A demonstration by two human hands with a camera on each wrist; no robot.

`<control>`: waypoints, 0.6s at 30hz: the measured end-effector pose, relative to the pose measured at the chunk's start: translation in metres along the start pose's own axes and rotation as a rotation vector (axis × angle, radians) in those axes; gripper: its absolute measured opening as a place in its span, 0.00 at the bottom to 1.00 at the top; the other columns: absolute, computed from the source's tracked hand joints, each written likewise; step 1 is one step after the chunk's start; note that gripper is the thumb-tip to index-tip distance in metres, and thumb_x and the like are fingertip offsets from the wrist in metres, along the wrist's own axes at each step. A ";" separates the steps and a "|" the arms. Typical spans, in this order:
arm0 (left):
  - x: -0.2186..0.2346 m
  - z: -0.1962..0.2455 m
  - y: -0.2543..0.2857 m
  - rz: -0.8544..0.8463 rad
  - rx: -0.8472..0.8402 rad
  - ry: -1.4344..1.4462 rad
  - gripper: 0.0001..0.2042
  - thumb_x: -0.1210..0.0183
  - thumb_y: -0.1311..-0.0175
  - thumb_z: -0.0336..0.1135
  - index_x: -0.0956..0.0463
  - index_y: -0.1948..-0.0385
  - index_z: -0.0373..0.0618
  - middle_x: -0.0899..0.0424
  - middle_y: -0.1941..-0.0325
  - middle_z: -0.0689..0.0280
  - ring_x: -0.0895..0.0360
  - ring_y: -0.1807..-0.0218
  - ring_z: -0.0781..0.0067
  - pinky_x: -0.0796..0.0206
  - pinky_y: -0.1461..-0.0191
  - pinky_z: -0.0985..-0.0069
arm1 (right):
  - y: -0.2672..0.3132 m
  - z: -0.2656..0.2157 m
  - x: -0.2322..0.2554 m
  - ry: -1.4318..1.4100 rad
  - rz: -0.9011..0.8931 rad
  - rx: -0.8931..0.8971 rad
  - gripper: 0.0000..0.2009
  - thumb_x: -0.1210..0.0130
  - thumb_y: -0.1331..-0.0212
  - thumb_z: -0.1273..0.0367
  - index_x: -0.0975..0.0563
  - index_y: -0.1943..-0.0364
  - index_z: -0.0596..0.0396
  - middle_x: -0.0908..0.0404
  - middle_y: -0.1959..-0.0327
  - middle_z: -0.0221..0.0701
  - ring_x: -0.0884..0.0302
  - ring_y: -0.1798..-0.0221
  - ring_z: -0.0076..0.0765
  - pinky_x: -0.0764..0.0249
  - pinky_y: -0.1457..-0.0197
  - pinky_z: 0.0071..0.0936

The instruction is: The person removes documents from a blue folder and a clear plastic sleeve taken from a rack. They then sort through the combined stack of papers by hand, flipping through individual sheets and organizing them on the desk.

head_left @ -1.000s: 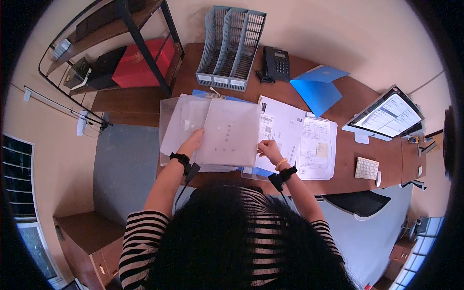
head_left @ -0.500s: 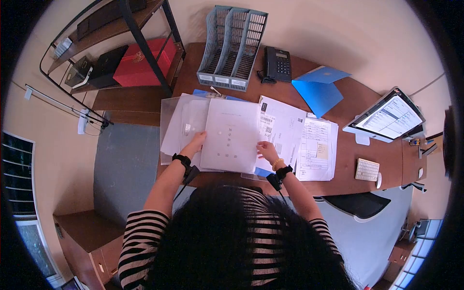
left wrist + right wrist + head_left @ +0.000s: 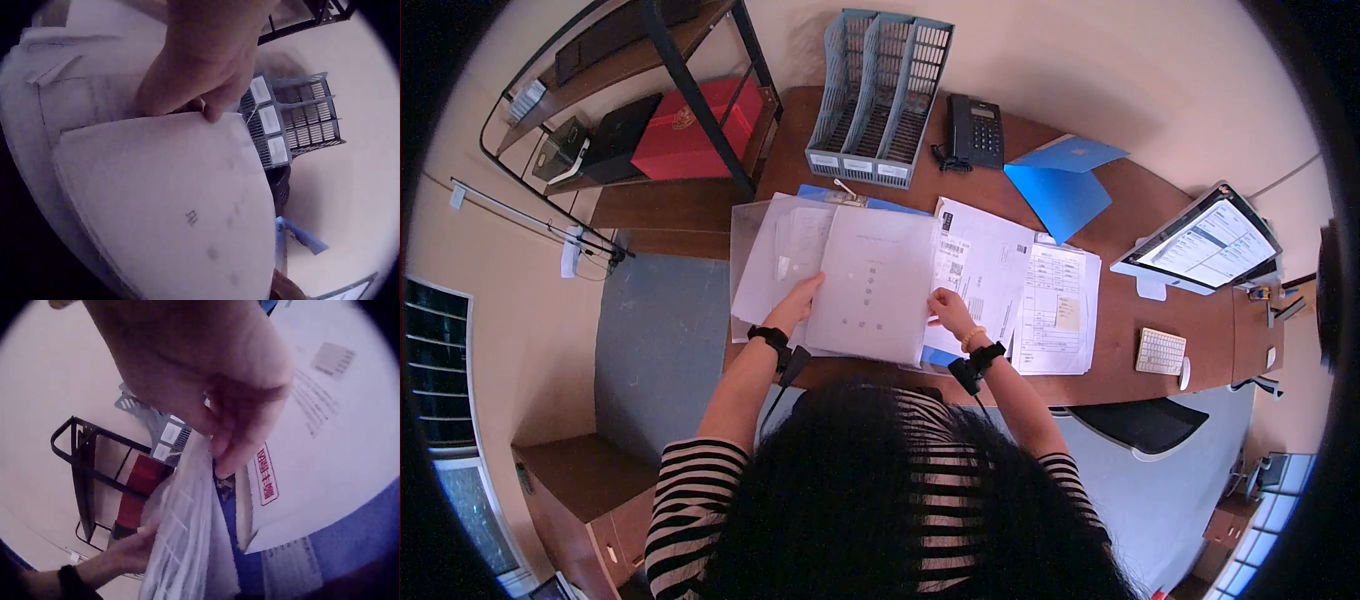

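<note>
A stack of white sheets (image 3: 872, 240), with a few printed lines and small characters on its top page, is held up over the desk papers. My left hand (image 3: 800, 300) grips its left edge, the thumb over the top page in the left wrist view. At the opposite edge, my right hand (image 3: 950, 312) pinches the stack between thumb and fingers. Clear, shiny plastic layers (image 3: 178, 531) show along that edge in the right wrist view. Under and left of the stack lie loose white papers (image 3: 762, 250) and a clear folder.
A large white envelope (image 3: 990, 250) and a printed form pile (image 3: 1050, 330) lie to the right. Behind stand a grey file rack (image 3: 875, 100), a black telephone (image 3: 974, 132) and a blue folder (image 3: 1060, 195). Monitor (image 3: 1200, 245) and keyboard (image 3: 1159, 350) are at far right.
The stack has tipped, its lower edge coming nearer to me and its printing turning sharper, then shifted slightly left. Both hands stay at its edges.
</note>
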State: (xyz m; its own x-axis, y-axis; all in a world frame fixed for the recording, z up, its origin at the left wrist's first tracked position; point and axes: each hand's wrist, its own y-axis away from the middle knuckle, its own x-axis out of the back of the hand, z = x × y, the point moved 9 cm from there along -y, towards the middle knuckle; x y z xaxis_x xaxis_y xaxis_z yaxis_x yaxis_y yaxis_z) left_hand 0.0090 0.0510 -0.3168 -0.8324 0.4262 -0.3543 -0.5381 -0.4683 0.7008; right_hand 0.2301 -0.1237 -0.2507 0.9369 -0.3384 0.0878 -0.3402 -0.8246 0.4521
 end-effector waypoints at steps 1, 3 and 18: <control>-0.003 0.002 0.003 -0.013 -0.002 0.040 0.18 0.57 0.41 0.40 0.37 0.55 0.33 0.30 0.56 0.57 0.31 0.56 0.64 0.36 0.54 0.69 | 0.002 -0.004 0.000 0.000 0.001 -0.001 0.10 0.56 0.48 0.67 0.31 0.72 0.62 0.29 0.78 0.32 0.29 0.74 0.26 0.25 0.75 0.24; -0.007 0.005 0.009 -0.024 -0.002 0.078 0.18 0.57 0.41 0.39 0.37 0.56 0.34 0.29 0.56 0.57 0.30 0.56 0.65 0.36 0.54 0.69 | 0.008 -0.013 -0.001 -0.079 -0.013 0.009 0.09 0.56 0.47 0.66 0.32 0.73 0.60 0.31 0.78 0.29 0.31 0.74 0.24 0.26 0.74 0.23; -0.054 0.014 0.021 -0.120 0.012 0.021 0.18 0.60 0.40 0.42 0.36 0.57 0.35 0.28 0.58 0.59 0.30 0.57 0.68 0.37 0.53 0.73 | 0.056 -0.120 0.010 0.002 -0.021 0.271 0.06 0.58 0.46 0.71 0.33 0.74 0.60 0.32 0.79 0.27 0.32 0.74 0.21 0.27 0.75 0.19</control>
State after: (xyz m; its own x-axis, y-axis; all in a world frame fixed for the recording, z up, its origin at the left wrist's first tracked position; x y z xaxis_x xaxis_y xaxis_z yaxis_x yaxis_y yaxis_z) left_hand 0.0449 0.0289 -0.2744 -0.7644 0.4628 -0.4489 -0.6328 -0.4052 0.6598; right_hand 0.2300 -0.1188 -0.1176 0.9439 -0.3197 0.0825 -0.3299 -0.9226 0.2000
